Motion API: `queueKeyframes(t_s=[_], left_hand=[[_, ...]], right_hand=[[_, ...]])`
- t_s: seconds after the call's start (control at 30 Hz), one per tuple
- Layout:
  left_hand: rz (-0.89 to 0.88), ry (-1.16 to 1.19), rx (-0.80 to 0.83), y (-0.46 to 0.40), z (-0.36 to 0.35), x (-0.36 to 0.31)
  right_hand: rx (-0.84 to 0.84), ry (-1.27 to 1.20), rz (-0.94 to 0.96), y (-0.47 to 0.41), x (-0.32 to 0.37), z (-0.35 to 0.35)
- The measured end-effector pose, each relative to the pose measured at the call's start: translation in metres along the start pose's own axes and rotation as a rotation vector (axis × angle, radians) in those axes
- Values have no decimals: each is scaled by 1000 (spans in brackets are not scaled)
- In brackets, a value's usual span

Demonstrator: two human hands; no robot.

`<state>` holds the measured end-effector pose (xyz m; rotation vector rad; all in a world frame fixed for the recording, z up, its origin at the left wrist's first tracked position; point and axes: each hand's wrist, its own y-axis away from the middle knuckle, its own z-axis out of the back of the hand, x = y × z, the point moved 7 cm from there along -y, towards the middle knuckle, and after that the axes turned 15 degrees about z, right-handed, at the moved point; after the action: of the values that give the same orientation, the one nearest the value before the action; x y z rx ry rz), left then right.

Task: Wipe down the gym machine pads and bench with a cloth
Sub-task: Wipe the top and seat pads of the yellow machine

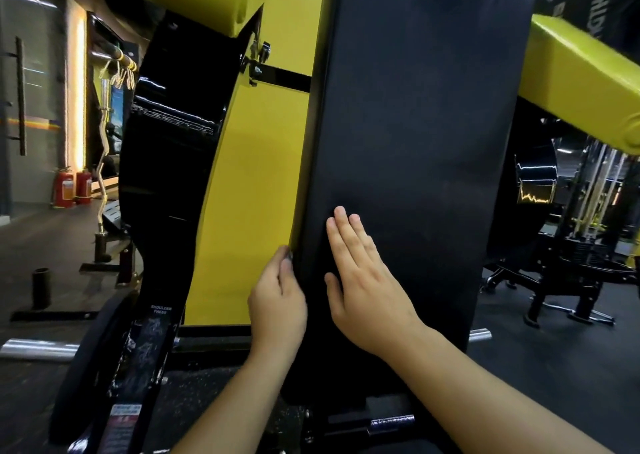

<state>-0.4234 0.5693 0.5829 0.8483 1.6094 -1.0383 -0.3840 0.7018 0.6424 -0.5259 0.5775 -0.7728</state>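
Head view: back pad (408,148) of the shoulder press stands upright, long axis vertical, running up from both hands.
Right hand (363,280): flat on the pad's lower face, fingers straight and together, holding nothing.
Left hand (277,301): fingers curled round the pad's left edge, beside the yellow panel (252,190).
Cloth: none visible.
Pad look: matte black, smooth, faintly smudged.
Nearer hand: right sits on the face, so it looks set to sweep upward.

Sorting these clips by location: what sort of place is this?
Almost certainly a commercial gym: a yellow machine labelled shoulder press with a tall black back pad, a curl bar stood upright at left, and a cable station at right.
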Motion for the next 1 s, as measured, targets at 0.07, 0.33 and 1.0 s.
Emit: queueKeyframes(t_s=[0.07,0.33,1.0], left_hand=[[-36,13,-18,-14,-6,-30],[-230,11,24,-13,-6,-40],[183,94,15,-4,2,32]], right_hand=[[-8,3,-4,0,1,-2],[-31,-17,-25,-2,1,-8],[5,-8,3,22,16,-29]])
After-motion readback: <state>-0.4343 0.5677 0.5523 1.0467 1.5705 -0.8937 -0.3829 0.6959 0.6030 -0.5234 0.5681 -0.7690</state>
